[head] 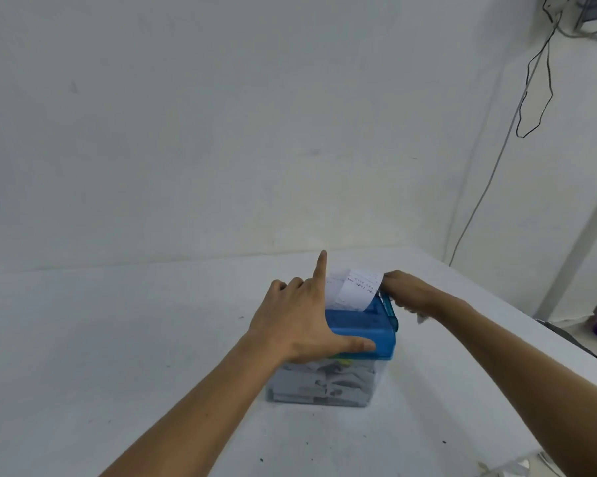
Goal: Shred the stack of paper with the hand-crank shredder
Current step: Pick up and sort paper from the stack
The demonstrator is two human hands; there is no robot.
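The clear bin (324, 387) on the table (118, 339) is already packed with shreds. On it sits the blue shredder (362, 325). The left hand (297, 318) braces it: thumb flat along the lid's front, index finger straight up beside the paper (355, 289), other fingers bent. The paper stands in the slot, part fed. Beyond it, the right hand (410, 292) curls round the top of the crank (390, 309), though the grip itself is partly hidden. The step looks like cranking mid-sheet. Next, turn steadily while the left hand presses down, and watch the full bin for jams.
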